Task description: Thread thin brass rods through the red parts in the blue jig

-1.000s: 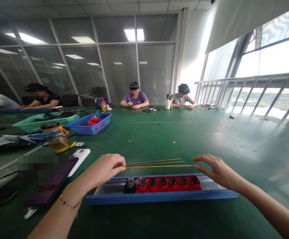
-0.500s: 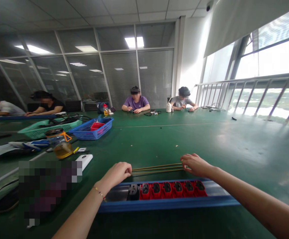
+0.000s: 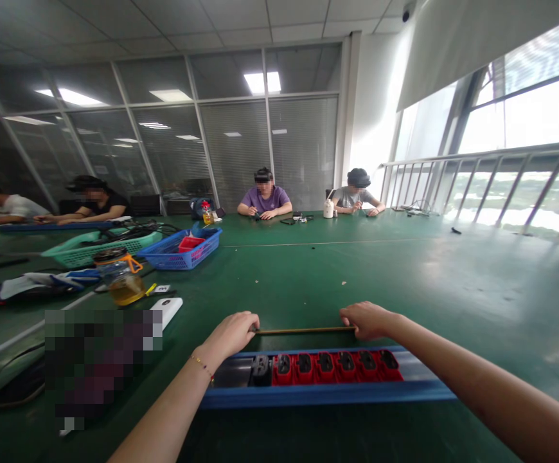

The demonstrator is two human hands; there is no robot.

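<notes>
Thin yellowish sticks (image 3: pixel 306 331) lie side by side in a narrow bundle just above the green tabletop; their exact number cannot be told. My left hand (image 3: pixel 241 329) is closed around the left end, and my right hand (image 3: pixel 367 319) is closed around the right end. Both ends are hidden by the fingers. Nearer to me, below the bundle, a long blue tray (image 3: pixel 328 395) holds a row of several red connectors (image 3: pixel 325 368) with black centres. One black connector (image 3: pixel 261 370) sits at the left of that row.
At the left are a blue basket (image 3: pixel 178 259), a green basket (image 3: pixel 74 259), a jar (image 3: pixel 128 290) with amber liquid, a white device (image 3: pixel 168 314) and cables. Several people sit along the table's far side, two of them straight ahead.
The sticks, spread apart before, are now pressed together into one narrow bundle. My right hand has moved slightly left, towards my left hand. The view has shifted a little.
</notes>
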